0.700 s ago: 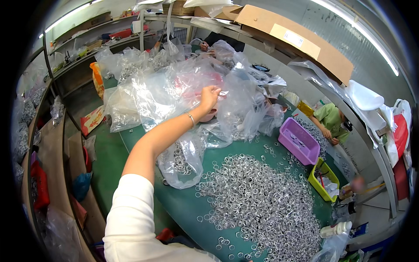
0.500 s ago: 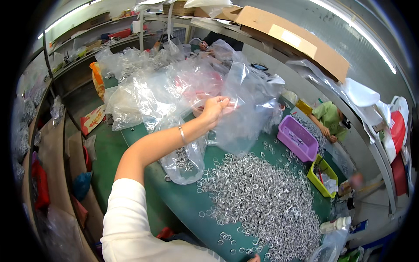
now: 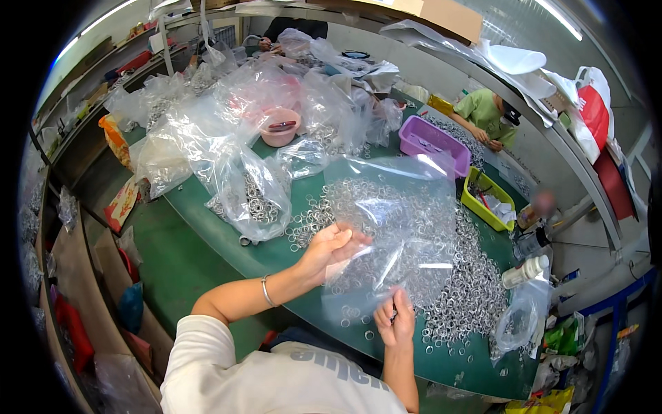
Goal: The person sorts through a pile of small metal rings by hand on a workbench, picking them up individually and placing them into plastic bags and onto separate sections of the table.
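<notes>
A large, flat, clear plastic bag [image 3: 389, 214] spreads between my hands, over a heap of small silver metal rings [image 3: 469, 297]. My left hand [image 3: 331, 254] grips the bag's left edge; part of the fingers is behind the film. My right hand [image 3: 396, 319] is closed at the bag's lower edge, pinching the film. Something small and dark shows at its fingers, too small to make out. Many rings are visible through the film. Left of the heap lies another clear bag [image 3: 258, 200] with rings inside.
Crumpled clear bags [image 3: 200, 110] pile up at the far left, around a pink bowl [image 3: 280, 128]. A purple basket [image 3: 433, 143] and a yellow-green basket [image 3: 488, 200] stand right of the heap, near a white bottle [image 3: 525, 272]. A person in green [image 3: 488, 119] sits beyond.
My left hand has brought the clear bag from the far pile back over the ring heap. My right hand has come up from the lower edge onto the bag. The view has shifted.
</notes>
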{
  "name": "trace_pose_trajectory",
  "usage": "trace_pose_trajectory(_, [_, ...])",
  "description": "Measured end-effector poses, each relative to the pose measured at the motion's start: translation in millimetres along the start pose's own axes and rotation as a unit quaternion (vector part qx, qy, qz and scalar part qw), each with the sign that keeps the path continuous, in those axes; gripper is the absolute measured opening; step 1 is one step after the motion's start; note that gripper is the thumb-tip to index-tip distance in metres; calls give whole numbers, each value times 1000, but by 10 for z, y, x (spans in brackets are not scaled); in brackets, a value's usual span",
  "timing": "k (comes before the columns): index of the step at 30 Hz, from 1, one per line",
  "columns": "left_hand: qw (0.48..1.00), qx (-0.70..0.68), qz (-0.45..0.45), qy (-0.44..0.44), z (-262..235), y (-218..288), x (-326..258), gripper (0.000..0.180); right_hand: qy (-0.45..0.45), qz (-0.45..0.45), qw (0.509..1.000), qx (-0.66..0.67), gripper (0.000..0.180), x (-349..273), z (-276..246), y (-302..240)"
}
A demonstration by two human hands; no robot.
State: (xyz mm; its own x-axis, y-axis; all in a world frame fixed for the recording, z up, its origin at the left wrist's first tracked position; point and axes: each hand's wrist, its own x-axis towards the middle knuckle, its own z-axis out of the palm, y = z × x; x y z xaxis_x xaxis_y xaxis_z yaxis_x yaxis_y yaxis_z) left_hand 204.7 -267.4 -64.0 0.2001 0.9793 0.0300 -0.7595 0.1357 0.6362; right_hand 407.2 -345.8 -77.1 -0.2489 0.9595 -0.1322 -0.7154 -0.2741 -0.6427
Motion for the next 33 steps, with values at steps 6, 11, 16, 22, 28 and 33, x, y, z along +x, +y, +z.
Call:
trace_pose_trajectory(6, [998, 17, -36, -44, -81, 351, -38, 59, 22, -24, 964, -264, 25, -284, -218, -423])
trace_pose_trajectory(11, [982, 186, 21, -5, -182, 335, 152, 17, 136, -82, 894, -419, 25, -358, -251, -499])
trace_pose_trajectory(16, [926, 314, 150, 147, -287, 285, 359, 18, 191, -129, 839, -492, 31, -344, -403, -500])
trace_pose_trajectory(22, [684, 629, 369, 14, 310, -258, -223, 55, 204, -105, 902, -365, 23, -181, -356, -309])
trace_pose_trajectory(28, [709, 659, 234, -90, 586, -674, -753, 52, 127, -168, 886, -412, 13, -51, -122, -25])
trace_pose_trajectory(33, [753, 614, 223, -76, 434, -688, -741, 27, 112, -203, 861, -453, 17, 25, -191, 42])
